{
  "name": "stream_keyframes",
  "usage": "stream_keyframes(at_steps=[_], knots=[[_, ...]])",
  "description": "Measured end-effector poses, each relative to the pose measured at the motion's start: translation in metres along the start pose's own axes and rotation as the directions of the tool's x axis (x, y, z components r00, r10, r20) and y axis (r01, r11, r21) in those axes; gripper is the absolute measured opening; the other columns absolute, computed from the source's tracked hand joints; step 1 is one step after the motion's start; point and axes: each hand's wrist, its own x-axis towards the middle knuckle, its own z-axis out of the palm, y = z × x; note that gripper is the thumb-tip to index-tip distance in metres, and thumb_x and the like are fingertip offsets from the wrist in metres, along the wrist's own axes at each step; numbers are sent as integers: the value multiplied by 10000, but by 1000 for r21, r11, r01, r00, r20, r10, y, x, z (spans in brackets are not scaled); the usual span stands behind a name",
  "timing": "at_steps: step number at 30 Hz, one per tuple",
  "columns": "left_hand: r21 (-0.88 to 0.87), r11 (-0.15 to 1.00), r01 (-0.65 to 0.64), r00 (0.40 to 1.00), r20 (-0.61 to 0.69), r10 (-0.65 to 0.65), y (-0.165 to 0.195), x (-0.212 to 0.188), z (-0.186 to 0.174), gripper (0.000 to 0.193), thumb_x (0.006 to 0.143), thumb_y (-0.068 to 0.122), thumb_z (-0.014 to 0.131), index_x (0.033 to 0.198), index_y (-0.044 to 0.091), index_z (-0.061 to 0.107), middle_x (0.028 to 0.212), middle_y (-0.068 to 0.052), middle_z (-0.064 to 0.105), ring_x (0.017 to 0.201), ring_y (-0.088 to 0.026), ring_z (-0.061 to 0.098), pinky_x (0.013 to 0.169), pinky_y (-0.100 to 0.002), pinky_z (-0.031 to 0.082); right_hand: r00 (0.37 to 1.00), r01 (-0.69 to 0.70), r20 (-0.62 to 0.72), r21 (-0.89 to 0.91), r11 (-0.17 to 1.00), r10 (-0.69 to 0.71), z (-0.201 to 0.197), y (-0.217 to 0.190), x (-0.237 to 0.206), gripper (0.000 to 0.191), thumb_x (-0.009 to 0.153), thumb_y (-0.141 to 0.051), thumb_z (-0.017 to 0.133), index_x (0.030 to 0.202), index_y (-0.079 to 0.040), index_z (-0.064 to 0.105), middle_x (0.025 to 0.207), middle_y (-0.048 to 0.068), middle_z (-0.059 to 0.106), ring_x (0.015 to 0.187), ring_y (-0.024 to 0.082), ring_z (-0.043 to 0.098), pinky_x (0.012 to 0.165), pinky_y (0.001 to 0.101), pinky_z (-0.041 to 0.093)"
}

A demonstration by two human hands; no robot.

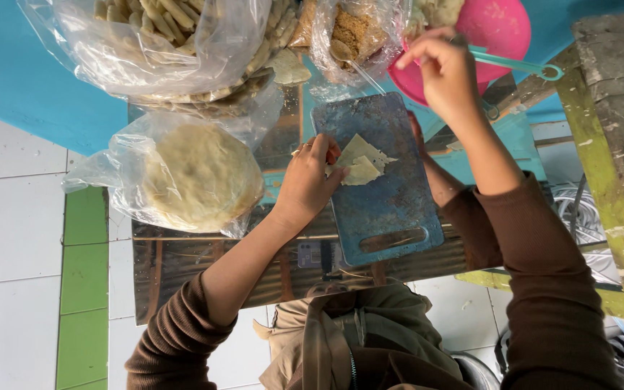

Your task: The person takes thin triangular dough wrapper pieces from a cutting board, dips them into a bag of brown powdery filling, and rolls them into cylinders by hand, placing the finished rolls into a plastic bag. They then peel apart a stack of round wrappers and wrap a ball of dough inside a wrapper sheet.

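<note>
A worn blue cutting board lies on a shiny metal tabletop. On its upper part rests a pale, folded dough wrapper. My left hand pinches the wrapper's left edge against the board. My right hand is raised at the rim of a pink bowl and is closed around the handle of a teal spoon. The spoon's tip is hidden behind my fingers. Pale filling shows in the bowl.
A plastic bag of round flat dough sheets sits left of the board. Behind it are a bag of shaped pieces and a bag of brown crumbs with a clear spoon. A green-painted wooden bench stands at the right, above white floor tiles.
</note>
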Motion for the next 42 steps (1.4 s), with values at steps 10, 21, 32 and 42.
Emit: stream_keyframes(at_steps=[10,21,32,42], knots=[[-32,999,23,1000,2,-23,-3,1,3,410,790,103,835,1055,40,529,941,-118,656,897,-324,647,812,-434,519,933,163,340,-109,981,-117,19,-66,-62,480,831,138,624,1115,-197,817,1281,35,649,1042,254,533,936,352,470],[-43,999,17,1000,2,-17,-4,1,2,406,785,115,843,1033,42,530,920,-113,656,884,-321,645,807,-433,516,827,559,347,-417,717,-443,-2,-79,-70,105,884,-154,723,971,-201,759,1450,-20,539,1283,280,490,1033,430,460],[-27,1000,0,1000,-4,0,-3,1,1,428,778,116,852,1032,43,516,919,-119,659,883,-341,645,790,-446,515,841,536,380,-485,691,-386,9,-77,-74,446,949,-30,641,1295,-284,761,1573,-9,498,1329,276,471,1071,422,447],[-36,999,-13,1000,-6,13,-7,0,2,420,781,112,845,1040,48,520,912,-105,658,879,-320,655,807,-437,514,933,275,310,-294,915,-181,8,-79,-76,579,915,109,539,1294,-276,747,1641,18,463,1403,341,430,1148,429,440]])
